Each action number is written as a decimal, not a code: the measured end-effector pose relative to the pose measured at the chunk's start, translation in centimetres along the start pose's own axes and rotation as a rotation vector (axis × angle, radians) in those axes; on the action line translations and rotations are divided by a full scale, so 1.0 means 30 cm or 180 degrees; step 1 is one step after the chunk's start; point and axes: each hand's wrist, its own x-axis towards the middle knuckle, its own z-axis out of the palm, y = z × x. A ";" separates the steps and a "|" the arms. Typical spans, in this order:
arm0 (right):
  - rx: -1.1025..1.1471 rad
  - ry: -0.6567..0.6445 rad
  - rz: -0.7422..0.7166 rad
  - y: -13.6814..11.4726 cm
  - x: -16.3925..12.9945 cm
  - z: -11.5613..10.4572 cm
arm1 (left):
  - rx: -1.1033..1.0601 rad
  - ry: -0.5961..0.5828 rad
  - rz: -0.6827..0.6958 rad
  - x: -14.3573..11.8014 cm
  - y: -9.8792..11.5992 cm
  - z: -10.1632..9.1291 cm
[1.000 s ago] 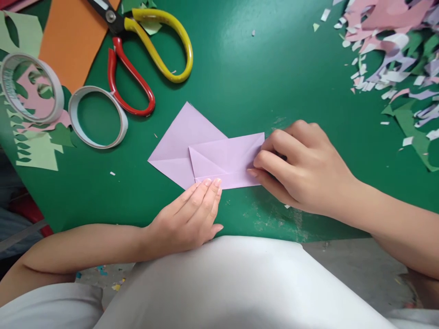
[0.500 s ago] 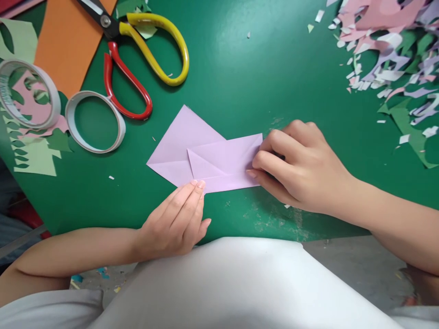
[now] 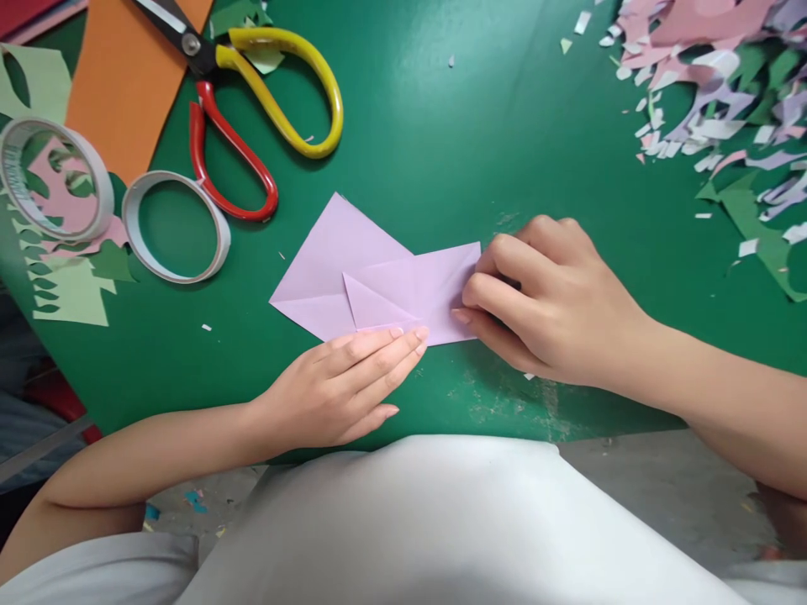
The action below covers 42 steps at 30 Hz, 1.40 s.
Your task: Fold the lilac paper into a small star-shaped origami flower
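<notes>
A folded sheet of lilac paper [image 3: 353, 244] lies flat on the green table [image 3: 429, 151], with a diamond-shaped part to the left and a narrow strip to the right. My left hand [image 3: 344, 386] rests along the strip's lower edge, its fingers stretched out and the tips pressing on the paper. At the strip's right end, my right hand [image 3: 542, 298] has curled fingers closed on the paper's edge. The fingertips of that hand partly cover the end of the strip.
Scissors [image 3: 202, 59] with one red and one yellow handle lie at upper left, over orange paper [image 3: 126, 92]. Two tape rolls, a near one [image 3: 224, 244] and a farther one [image 3: 104, 193], sit left among green and pink cutouts. Paper scraps [image 3: 712, 84] are heaped at upper right.
My left hand has slid to the right along the paper's lower edge, its fingers now lying flatter. My right hand stays at the strip's right end.
</notes>
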 end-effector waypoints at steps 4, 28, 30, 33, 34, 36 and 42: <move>-0.0440 0.0068 -0.0076 -0.027 -0.006 -0.007 | 0.0100 -0.0018 -0.0042 0.009 0.006 -0.007; -0.0776 0.0043 0.0581 -0.035 -0.031 -0.002 | 0.0209 -0.0034 -0.0034 0.010 0.006 -0.010; -0.0773 -0.0023 0.0544 -0.015 -0.033 -0.014 | 0.0196 -0.0015 0.0001 0.009 0.002 -0.009; -0.0711 -0.0080 0.0511 0.012 -0.034 -0.029 | 0.0282 0.0077 0.0062 0.005 0.001 -0.007; -0.0675 -0.0083 0.0508 0.019 -0.034 -0.033 | 0.0344 0.0130 0.0078 0.004 0.003 -0.006; -0.0587 -0.0082 0.0505 0.029 -0.034 -0.039 | 0.0489 0.0292 0.0077 -0.001 0.009 -0.004; -0.0347 -0.0109 0.0510 0.037 -0.033 -0.049 | 0.0850 0.0704 -0.0104 -0.010 0.023 -0.018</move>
